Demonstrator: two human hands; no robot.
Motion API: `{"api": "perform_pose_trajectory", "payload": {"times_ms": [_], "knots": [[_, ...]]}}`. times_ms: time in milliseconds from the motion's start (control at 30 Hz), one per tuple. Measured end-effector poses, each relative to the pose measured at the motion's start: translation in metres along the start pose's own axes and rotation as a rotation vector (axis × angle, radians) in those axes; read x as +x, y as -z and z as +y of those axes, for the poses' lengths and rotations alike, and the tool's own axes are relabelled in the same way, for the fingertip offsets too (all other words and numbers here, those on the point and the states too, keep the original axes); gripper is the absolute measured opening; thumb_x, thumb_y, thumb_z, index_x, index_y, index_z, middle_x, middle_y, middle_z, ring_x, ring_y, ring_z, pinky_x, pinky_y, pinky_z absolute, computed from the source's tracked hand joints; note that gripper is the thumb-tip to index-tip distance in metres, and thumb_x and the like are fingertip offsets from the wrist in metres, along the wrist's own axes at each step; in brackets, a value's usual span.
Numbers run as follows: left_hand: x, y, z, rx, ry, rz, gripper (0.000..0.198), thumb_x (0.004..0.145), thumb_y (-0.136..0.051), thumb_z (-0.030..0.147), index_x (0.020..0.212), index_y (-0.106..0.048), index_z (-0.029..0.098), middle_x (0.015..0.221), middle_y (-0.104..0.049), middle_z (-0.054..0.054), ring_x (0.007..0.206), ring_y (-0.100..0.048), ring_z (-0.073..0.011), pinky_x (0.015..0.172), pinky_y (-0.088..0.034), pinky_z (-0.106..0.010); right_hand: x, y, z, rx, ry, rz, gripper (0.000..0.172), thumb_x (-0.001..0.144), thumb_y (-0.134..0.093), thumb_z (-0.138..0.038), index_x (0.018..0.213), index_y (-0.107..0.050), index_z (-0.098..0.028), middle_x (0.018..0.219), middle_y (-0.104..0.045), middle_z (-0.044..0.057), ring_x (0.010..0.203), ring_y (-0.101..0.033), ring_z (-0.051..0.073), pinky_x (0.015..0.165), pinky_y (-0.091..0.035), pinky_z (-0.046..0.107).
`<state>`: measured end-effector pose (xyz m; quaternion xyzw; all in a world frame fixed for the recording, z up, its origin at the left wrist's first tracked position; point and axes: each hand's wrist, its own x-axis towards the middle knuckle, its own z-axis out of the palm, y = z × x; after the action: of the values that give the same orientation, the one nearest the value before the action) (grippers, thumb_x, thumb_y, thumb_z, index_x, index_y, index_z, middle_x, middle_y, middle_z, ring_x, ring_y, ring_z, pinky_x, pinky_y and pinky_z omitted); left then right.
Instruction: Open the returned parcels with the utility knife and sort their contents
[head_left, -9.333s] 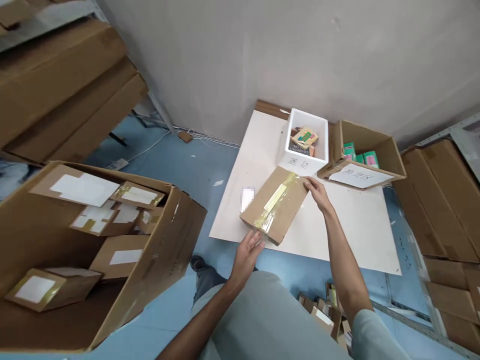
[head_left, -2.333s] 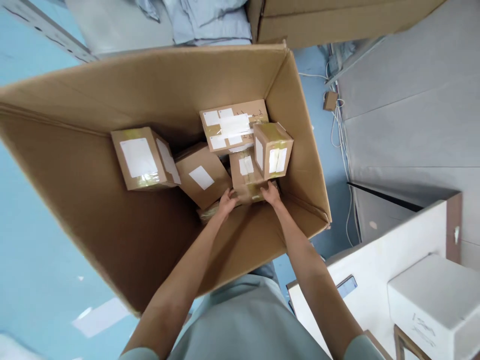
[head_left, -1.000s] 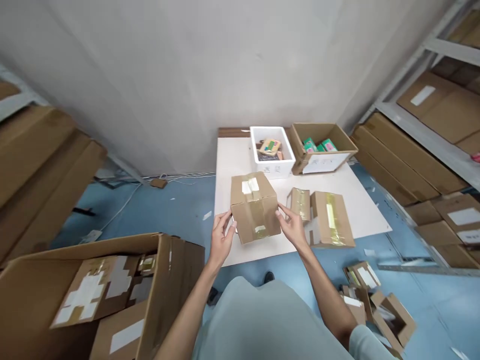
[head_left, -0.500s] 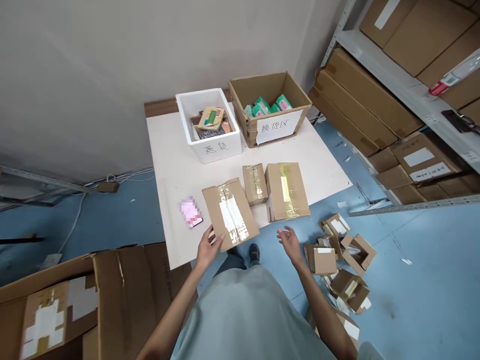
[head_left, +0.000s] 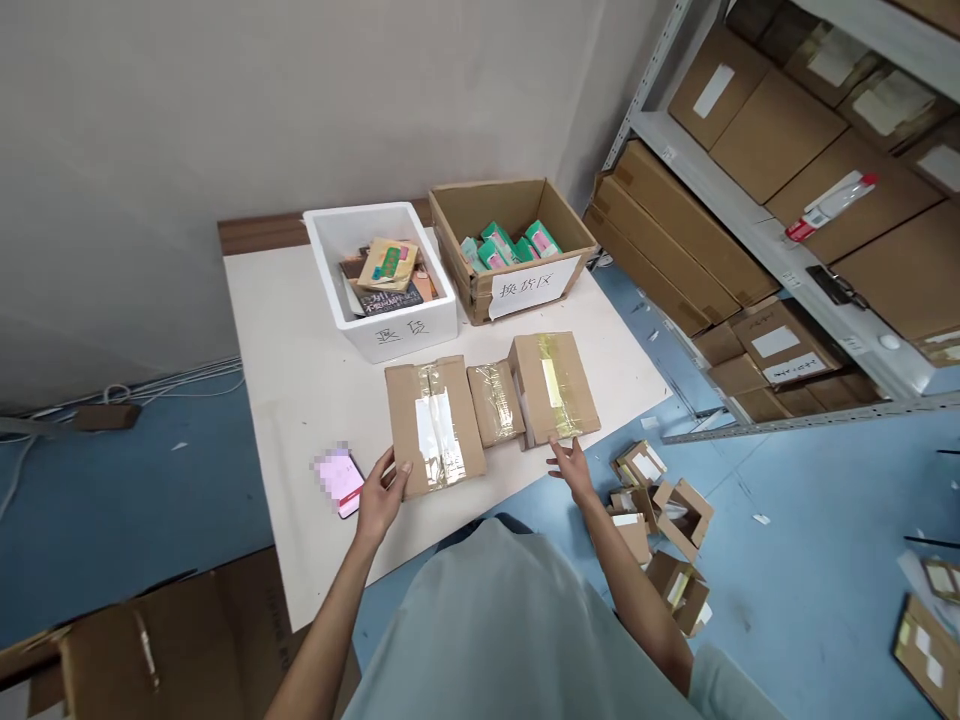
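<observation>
Three taped cardboard boxes stand side by side along the near edge of the table. My left hand [head_left: 382,492] grips the near left corner of the flat left cardboard box [head_left: 409,420], thumb on top and fingers along its side. Between the outer two sits the small cardboard box [head_left: 491,402], sealed with clear tape. The right cardboard box [head_left: 536,385] carries yellowish tape and a white label. At its near bottom edge is my right hand [head_left: 571,468], fingers apart and holding nothing; whether the fingertips touch the box, I cannot tell.
A phone [head_left: 341,480] lies left of my left hand. Toward the back stand a white foam box [head_left: 412,335] of packets and an open carton [head_left: 480,290] with green-and-pink packs. Opened boxes [head_left: 679,590] litter the floor at right, near a loaded shelf [head_left: 720,160].
The left box has turned and now sits squarer beside the small box. My right hand has moved in to the right box's near edge. The view has shifted to the right.
</observation>
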<state>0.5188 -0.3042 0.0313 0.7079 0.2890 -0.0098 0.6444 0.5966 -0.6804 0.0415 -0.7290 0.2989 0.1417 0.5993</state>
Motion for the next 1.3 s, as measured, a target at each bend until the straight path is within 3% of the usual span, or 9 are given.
{"api": "perform_pose_trajectory", "payload": {"times_ms": [200, 367, 567, 733, 867, 967, 1067, 1167, 1300], "knots": [[0.043, -0.028, 0.021, 0.035, -0.01, -0.073, 0.093, 0.083, -0.084, 0.072, 0.158, -0.06, 0.024, 0.165, -0.06, -0.019, 0.141, -0.07, -0.0397, 0.117, -0.06, -0.055, 0.048, 0.004, -0.038, -0.004, 0.013, -0.003, 0.087, 0.089, -0.083, -0.059, 0.159, -0.047, -0.023, 0.135, -0.075, 0.018, 0.099, -0.083, 0.028, 0.07, -0.071, 0.035], [0.053, -0.08, 0.028, 0.05, -0.022, -0.039, 0.093, 0.086, -0.081, 0.073, 0.161, -0.057, 0.023, 0.164, -0.059, -0.02, 0.141, -0.069, -0.0396, 0.113, -0.062, -0.054, 0.108, 0.026, -0.076, -0.029, -0.009, -0.069, 0.063, 0.094, -0.08, -0.053, 0.144, -0.055, -0.023, 0.131, -0.076, 0.017, 0.096, -0.083, 0.024, 0.074, -0.071, 0.034], [0.087, -0.16, 0.053, 0.036, -0.037, 0.073, 0.089, 0.089, -0.08, 0.07, 0.16, -0.059, 0.02, 0.162, -0.061, -0.021, 0.14, -0.068, -0.0386, 0.117, -0.058, -0.054, 0.195, 0.051, -0.134, -0.049, 0.019, -0.127, 0.073, 0.099, -0.075, -0.045, 0.163, -0.045, -0.026, 0.135, -0.076, 0.016, 0.098, -0.082, 0.024, 0.077, -0.071, 0.035], [0.107, -0.193, 0.07, 0.033, -0.025, 0.131, 0.09, 0.088, -0.079, 0.071, 0.161, -0.059, 0.022, 0.163, -0.062, -0.018, 0.132, -0.072, -0.0376, 0.109, -0.063, -0.051, 0.236, 0.064, -0.148, -0.057, 0.013, -0.172, 0.091, 0.1, -0.075, -0.046, 0.176, -0.03, -0.023, 0.144, -0.074, 0.019, 0.103, -0.083, 0.025, 0.074, -0.072, 0.032], [0.1, -0.202, 0.071, 0.014, -0.027, 0.197, 0.086, 0.092, -0.075, 0.07, 0.161, -0.06, 0.022, 0.162, -0.063, -0.018, 0.129, -0.074, -0.0359, 0.101, -0.066, -0.047, 0.232, 0.061, -0.125, -0.062, 0.051, -0.199, 0.114, 0.104, -0.066, -0.064, 0.183, 0.005, -0.022, 0.149, -0.072, 0.021, 0.105, -0.083, 0.026, 0.071, -0.073, 0.033], [0.085, -0.211, 0.066, 0.02, -0.018, 0.283, 0.085, 0.092, -0.077, 0.066, 0.161, -0.058, 0.02, 0.157, -0.065, -0.021, 0.13, -0.073, -0.0366, 0.101, -0.066, -0.049, 0.212, 0.049, -0.096, -0.073, 0.036, -0.234, 0.121, 0.103, -0.061, -0.074, 0.182, 0.011, -0.019, 0.163, -0.061, 0.025, 0.106, -0.084, 0.029, 0.064, -0.073, 0.033], [0.063, -0.224, 0.056, 0.014, 0.032, 0.375, 0.091, 0.093, -0.077, 0.064, 0.168, -0.048, 0.021, 0.161, -0.06, -0.024, 0.133, -0.071, -0.038, 0.102, -0.066, -0.051, 0.184, 0.035, -0.064, -0.113, -0.056, -0.414, 0.125, 0.097, -0.067, -0.079, 0.184, -0.001, -0.017, 0.167, -0.056, 0.027, 0.105, -0.084, 0.03, 0.057, -0.07, 0.032], [0.035, -0.242, 0.047, 0.041, 0.057, 0.476, 0.114, 0.093, -0.077, 0.064, 0.18, -0.015, 0.023, 0.177, -0.036, -0.029, 0.147, -0.061, -0.0418, 0.11, -0.061, -0.058, 0.158, 0.023, -0.038, -0.193, -0.153, -0.656, 0.12, 0.091, -0.074, -0.08, 0.181, -0.026, -0.018, 0.161, -0.062, 0.025, 0.106, -0.083, 0.031, 0.056, -0.068, 0.032], [0.006, -0.266, 0.045, 0.36, -0.068, 0.605, 0.139, 0.088, -0.082, 0.066, 0.18, 0.007, 0.012, 0.185, 0.009, -0.033, 0.175, -0.004, -0.0499, 0.137, -0.021, -0.07, 0.142, 0.012, -0.025, -0.327, -0.071, -0.796, 0.11, 0.084, -0.081, -0.08, 0.171, -0.048, -0.022, 0.161, -0.063, 0.02, 0.114, -0.08, 0.031, 0.064, -0.07, 0.032]]}}
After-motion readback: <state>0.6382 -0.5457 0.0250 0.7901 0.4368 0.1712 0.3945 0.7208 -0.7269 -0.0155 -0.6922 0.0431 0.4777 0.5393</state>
